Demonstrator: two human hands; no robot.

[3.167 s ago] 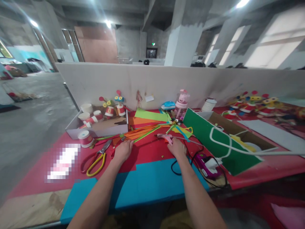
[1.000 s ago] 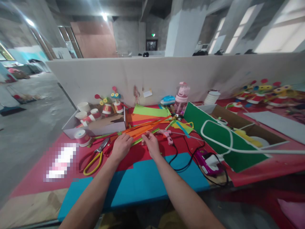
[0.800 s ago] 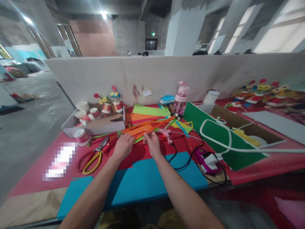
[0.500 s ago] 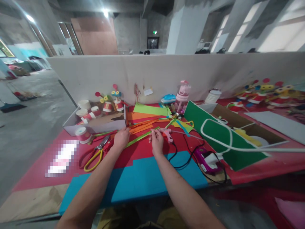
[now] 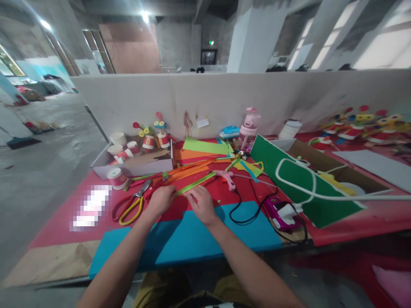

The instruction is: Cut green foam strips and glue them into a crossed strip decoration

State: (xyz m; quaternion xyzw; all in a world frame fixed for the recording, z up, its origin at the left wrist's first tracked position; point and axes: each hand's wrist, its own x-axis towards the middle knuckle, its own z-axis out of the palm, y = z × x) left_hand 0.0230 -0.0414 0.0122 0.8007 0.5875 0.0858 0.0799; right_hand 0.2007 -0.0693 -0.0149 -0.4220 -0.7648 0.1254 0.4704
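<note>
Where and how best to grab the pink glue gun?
Likely by the pink glue gun's handle, from the near right: it slants toward the camera while the nozzle points left. Mind the black cord trailing from the handle's end.

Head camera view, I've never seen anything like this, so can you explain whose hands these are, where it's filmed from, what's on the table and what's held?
There's no machine: these are a person's own bare hands, filmed by one camera worn on their head, looking forward and down. On the red-covered table lie blue sheeting, orange strips, scissors and a pink glue gun. Toward the back left, a white box holds paper cups. The left hand is at the near end of a green strip; the right hand is close beside it. Whether either pinches it, I can't tell.
</note>
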